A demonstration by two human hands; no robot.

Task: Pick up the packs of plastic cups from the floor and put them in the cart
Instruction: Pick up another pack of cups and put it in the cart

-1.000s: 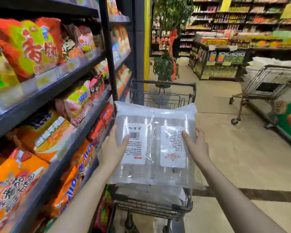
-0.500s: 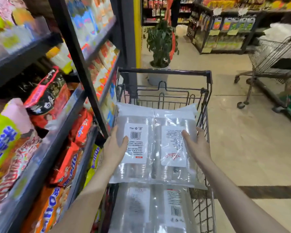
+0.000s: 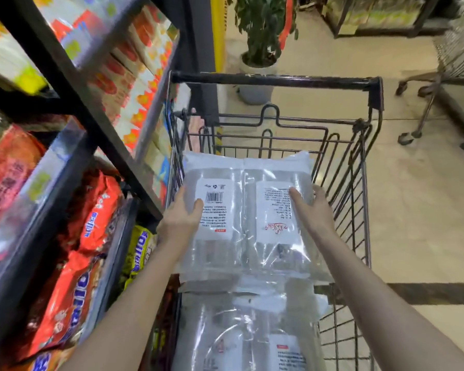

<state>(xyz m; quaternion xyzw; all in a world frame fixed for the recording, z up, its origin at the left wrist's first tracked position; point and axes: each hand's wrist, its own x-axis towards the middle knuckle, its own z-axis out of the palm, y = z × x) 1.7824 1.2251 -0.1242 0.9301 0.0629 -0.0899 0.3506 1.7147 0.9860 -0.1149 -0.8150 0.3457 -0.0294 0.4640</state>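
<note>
Both hands are gripping a clear plastic pack of cups with white labels [image 3: 248, 215] by its side edges: the left hand [image 3: 181, 220] clamping the left edge, the right hand [image 3: 312, 210] the right. The pack is hanging between them over the black wire shopping cart [image 3: 359, 199], above another clear pack [image 3: 249, 330] lying inside.

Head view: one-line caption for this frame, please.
Both hands, left hand and right hand, hold a pack of plastic cups over the wire cart, above packs already inside.
</note>
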